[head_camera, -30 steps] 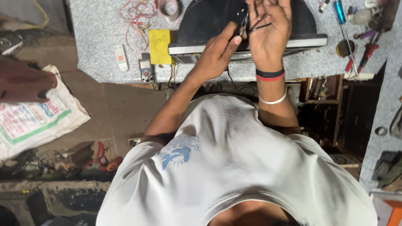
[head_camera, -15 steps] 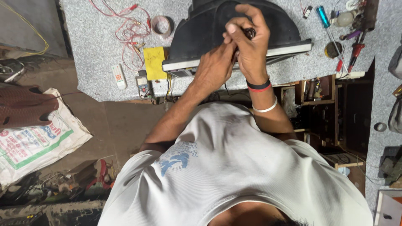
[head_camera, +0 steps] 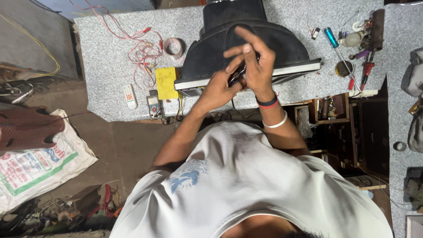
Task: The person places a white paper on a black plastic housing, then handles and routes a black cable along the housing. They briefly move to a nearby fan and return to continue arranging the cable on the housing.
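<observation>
Since half a second ago both hands have drawn back toward the near edge of the grey speckled tabletop, and the right fingers have opened. At the near left edge lie a white remote, a grey multimeter and a yellow box. At mid-table, the left hand pinches a small dark tool, while the right hand touches it with its fingers spread, above the black television casing. The casing looks unopened, so the work seems early. Right of it lies a blue-handled screwdriver. A wooden shelf under the edge holds small parts, too dim to identify.
</observation>
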{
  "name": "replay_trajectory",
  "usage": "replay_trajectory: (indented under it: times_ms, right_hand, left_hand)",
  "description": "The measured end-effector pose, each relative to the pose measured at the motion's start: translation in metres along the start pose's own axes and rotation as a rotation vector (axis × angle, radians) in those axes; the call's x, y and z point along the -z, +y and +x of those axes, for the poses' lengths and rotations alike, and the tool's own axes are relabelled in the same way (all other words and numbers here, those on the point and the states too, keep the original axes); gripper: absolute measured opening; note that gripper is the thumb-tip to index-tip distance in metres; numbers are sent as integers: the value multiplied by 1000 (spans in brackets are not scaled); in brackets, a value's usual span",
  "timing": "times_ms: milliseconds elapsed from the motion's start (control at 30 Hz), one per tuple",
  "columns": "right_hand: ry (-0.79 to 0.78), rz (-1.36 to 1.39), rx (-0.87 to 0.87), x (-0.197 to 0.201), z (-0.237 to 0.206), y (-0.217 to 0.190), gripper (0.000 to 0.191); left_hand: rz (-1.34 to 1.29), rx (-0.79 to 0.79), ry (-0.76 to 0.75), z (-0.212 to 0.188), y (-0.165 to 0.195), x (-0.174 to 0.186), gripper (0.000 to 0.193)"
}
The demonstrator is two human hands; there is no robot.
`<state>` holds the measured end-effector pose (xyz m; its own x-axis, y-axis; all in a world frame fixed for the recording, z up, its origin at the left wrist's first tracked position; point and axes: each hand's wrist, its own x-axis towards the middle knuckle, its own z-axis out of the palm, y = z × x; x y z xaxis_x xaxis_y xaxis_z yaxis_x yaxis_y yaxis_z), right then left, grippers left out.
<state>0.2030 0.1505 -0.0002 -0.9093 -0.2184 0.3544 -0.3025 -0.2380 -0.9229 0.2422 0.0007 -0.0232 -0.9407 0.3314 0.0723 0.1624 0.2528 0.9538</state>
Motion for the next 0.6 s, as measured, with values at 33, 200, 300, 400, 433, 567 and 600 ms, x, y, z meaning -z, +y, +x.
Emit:
replay_trajectory:
  times_ms: [33,200,300,400,433,567,600]
  right_hand:
    - [-36,-14,-5,-1,0,-3,44]
    - [-255,-224,127,-1,6,-14,35]
    - [-230,-452,266,3,14,-19,28]
    - [-188,-639,300,11,19,-21,25]
    - [-182,-691,293,13,19,-20,26]
    - [-243,-749,151,22,15,-9,28]
    - [-244,-746,162,23,13,-5,30]
  left_hand:
    - [-28,-87,-38,-2,-1,5,55]
    - [-241,24,-87,-2,7,15,44]
    - [58,-124,77,-3,13,13,28]
    - [220,18,116,-7,16,10,29]
    - [268,-34,154,-8,17,10,30]
    - [367,-21,77,-9,19,10,32]
    - [291,-44,56,-8,20,10,35]
